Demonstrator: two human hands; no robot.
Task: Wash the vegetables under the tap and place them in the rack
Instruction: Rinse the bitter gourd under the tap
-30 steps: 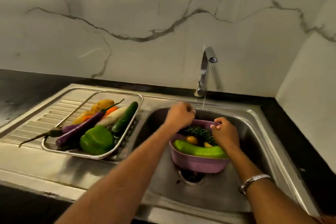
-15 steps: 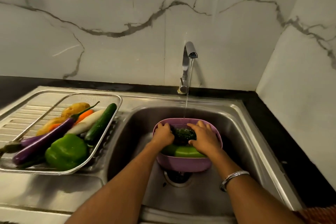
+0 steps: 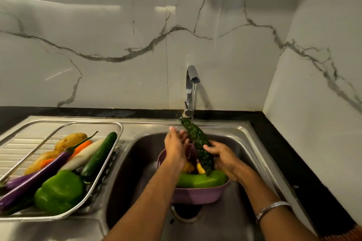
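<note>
The right hand (image 3: 223, 157) is gripping the bumpy dark-green bitter gourd (image 3: 196, 143) under the running chrome tap (image 3: 191, 88), over the steel sink's (image 3: 252, 143) back edge; the left hand's (image 3: 175, 146) straight fingers are lying just beside it.

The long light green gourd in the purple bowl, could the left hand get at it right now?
Probably yes: the left hand is open just above the purple bowl, and the gourd's near side lies uncovered. The bitter gourd held in the right hand only crosses its far end.

Rack (image 3: 109, 154) cut off at left edge w/ aubergine (image 3: 35, 180) tips. Yellow veg (image 3: 189, 166) in purple bowl (image 3: 197, 194) mostly hidden behind hands, type unclear. Left hand (image 3: 175, 147) fingers blurred.
</note>
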